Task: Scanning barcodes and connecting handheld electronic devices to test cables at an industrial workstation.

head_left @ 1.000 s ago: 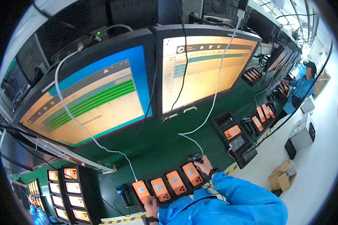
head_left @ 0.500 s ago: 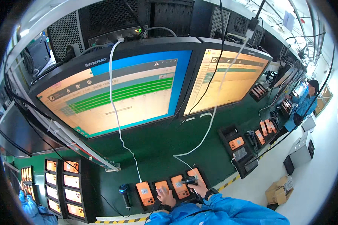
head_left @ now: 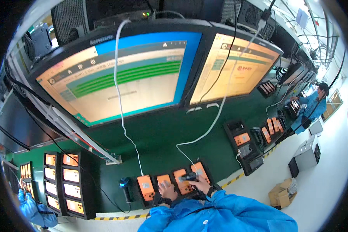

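My left hand (head_left: 167, 190) rests with its fingers spread over the lower part of an orange phone (head_left: 163, 179), partly covering it. My right hand (head_left: 202, 185) is closed around a black handheld barcode scanner (head_left: 189, 176), its head tilted left above another orange phone (head_left: 180, 178). To the right, one more orange phone (head_left: 200, 171) has a white cable at its top end. The leftmost orange phone (head_left: 145, 188) in the row is also cabled. These phones lie camera side up in black trays along the front of the green bench.
A second scanner (head_left: 125, 189) stands left of the row. Black trays of orange phones (head_left: 70, 174) sit farther left. Two monitors (head_left: 139, 73) tower behind, with white cables (head_left: 124, 129) hanging before them. Co-workers (head_left: 311, 104) are at both sides. A cardboard box (head_left: 281, 193) lies on the floor.
The whole view has shifted slightly. A red mark and text have appeared on the right monitor. Both hands keep about the same places over the phones, the scanner still in my right one.
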Demonstrator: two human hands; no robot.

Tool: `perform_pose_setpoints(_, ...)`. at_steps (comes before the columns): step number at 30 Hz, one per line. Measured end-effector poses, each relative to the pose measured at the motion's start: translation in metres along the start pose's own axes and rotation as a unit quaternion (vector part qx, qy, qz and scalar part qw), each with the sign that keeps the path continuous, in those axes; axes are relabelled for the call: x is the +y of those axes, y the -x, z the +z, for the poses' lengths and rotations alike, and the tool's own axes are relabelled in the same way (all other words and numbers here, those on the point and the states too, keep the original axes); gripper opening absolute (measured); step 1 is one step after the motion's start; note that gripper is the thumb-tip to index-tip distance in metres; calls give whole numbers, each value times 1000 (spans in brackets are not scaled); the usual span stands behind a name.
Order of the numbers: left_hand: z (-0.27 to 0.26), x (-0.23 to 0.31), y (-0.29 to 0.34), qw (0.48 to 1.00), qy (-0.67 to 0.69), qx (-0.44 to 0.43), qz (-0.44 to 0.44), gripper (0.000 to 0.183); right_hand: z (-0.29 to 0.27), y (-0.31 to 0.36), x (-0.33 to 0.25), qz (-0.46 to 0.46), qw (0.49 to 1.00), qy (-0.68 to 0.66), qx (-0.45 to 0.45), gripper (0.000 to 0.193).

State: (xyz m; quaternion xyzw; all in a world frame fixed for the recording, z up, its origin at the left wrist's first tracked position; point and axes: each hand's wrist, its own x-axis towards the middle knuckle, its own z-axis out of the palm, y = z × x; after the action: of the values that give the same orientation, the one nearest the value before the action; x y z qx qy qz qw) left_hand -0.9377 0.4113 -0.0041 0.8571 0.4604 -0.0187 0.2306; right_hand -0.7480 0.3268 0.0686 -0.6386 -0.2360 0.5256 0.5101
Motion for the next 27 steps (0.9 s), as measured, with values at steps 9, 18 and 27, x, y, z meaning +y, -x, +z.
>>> perform_pose_setpoints(9, -9, -1, -2, 1000, -1, -22, -1, 41, -6, 1, 16, 64, 996, 46, 47, 36)
perform_pose_setpoints(18, -23, 10, 0, 999, -14, -33, -23, 38, -11, 1, 11, 48, 999, -5, 13, 32)
perform_pose_setpoints(27, -28, 41, -20, 970, 236, 48, -26, 28, -105, -46, -15, -39, 979, 55, 194, 31)
